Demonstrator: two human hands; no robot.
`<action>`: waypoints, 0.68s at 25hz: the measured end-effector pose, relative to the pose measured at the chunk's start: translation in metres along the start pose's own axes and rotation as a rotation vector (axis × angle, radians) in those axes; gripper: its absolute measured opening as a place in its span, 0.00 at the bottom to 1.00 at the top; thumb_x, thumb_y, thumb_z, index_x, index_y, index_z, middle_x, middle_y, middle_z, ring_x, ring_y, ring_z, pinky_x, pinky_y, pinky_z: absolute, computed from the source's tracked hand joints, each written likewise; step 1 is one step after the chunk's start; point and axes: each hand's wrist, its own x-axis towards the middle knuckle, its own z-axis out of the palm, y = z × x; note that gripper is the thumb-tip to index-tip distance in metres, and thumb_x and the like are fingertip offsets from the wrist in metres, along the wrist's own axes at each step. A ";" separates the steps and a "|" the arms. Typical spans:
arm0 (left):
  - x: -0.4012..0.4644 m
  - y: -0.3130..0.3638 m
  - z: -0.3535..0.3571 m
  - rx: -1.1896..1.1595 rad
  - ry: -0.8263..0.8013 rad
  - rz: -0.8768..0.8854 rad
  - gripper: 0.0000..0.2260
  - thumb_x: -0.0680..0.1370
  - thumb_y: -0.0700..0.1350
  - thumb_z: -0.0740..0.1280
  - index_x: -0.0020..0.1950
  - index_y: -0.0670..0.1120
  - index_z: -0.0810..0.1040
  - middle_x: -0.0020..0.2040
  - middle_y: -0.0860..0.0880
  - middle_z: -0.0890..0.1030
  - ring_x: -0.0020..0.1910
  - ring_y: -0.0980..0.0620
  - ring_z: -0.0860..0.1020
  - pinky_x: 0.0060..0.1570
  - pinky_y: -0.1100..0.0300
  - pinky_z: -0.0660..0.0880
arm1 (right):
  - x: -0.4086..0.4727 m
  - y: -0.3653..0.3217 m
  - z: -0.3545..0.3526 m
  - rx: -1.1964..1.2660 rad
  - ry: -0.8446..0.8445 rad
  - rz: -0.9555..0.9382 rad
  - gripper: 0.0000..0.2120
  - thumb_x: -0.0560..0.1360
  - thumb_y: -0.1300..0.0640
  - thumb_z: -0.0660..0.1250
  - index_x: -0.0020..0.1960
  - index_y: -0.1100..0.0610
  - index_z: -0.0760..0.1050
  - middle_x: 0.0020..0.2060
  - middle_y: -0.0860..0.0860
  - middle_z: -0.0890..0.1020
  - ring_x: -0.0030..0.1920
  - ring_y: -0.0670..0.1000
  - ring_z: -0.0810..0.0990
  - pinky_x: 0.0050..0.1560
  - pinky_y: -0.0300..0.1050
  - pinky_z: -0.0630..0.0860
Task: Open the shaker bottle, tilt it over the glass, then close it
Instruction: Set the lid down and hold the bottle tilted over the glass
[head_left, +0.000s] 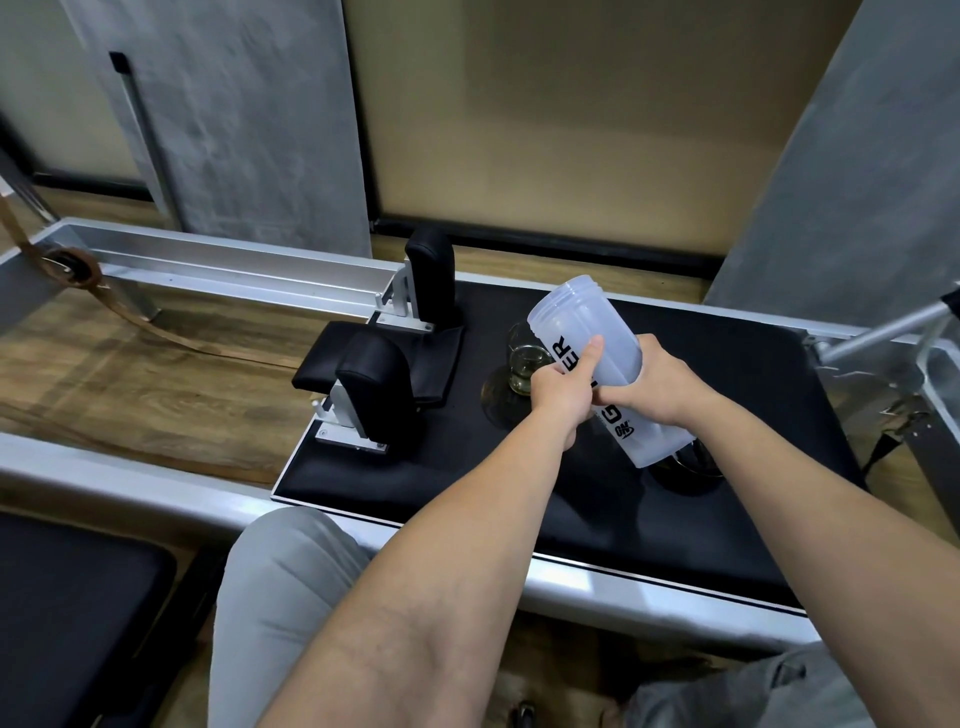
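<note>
**Bottle open and tipped toward the glass**

From my head camera, I have the translucent white plastic shaker bottle with black lettering (589, 358) in both hands, lifted off the black padded bench (727, 395). Its lid is off: the threaded mouth is bare and points up and away from me, to the far left. My left hand (563, 387) wraps the near-left side of the bottle with the thumb laid up along the lettering, and my right hand (657, 382) clasps the opposite side around the middle, so both grips are clenched on the bottle body.

The small clear drinking glass (525, 364) stands on the bench just left of the bottle, partly hidden behind my left hand, with a little yellowish liquid in its bottom. The bottle's mouth sits above and slightly beyond the glass's rim, not yet dipped below level. Just right of the bottle's base, a dark round thing (691, 465) lies on the bench; I take it for the lid, though the bottle covers most of it.

I judge the opening done and the tilt under way. Next I need to roll the bottle further so its mouth leans over the glass without knocking the rim, then bring it upright, free my right hand to fetch that dark lid, and screw it squarely onto the threads.
</note>
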 end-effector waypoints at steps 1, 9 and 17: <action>0.000 0.001 0.000 -0.001 0.004 -0.002 0.21 0.77 0.61 0.74 0.50 0.43 0.76 0.47 0.48 0.85 0.47 0.47 0.86 0.57 0.45 0.85 | 0.000 -0.001 -0.001 -0.003 -0.002 0.002 0.36 0.65 0.44 0.81 0.64 0.50 0.63 0.51 0.49 0.78 0.49 0.51 0.81 0.49 0.53 0.81; -0.003 0.002 0.000 -0.009 0.014 -0.017 0.21 0.77 0.61 0.74 0.49 0.43 0.76 0.49 0.46 0.85 0.42 0.49 0.84 0.54 0.48 0.86 | -0.001 -0.005 -0.003 -0.042 -0.018 0.006 0.36 0.66 0.45 0.81 0.65 0.51 0.65 0.52 0.50 0.79 0.49 0.52 0.81 0.49 0.52 0.81; -0.001 0.000 0.000 -0.017 0.025 -0.024 0.29 0.76 0.63 0.74 0.61 0.37 0.79 0.56 0.43 0.87 0.50 0.45 0.87 0.53 0.47 0.86 | 0.000 -0.007 -0.006 -0.082 -0.028 0.019 0.36 0.64 0.43 0.80 0.64 0.52 0.66 0.52 0.52 0.79 0.49 0.53 0.82 0.52 0.55 0.82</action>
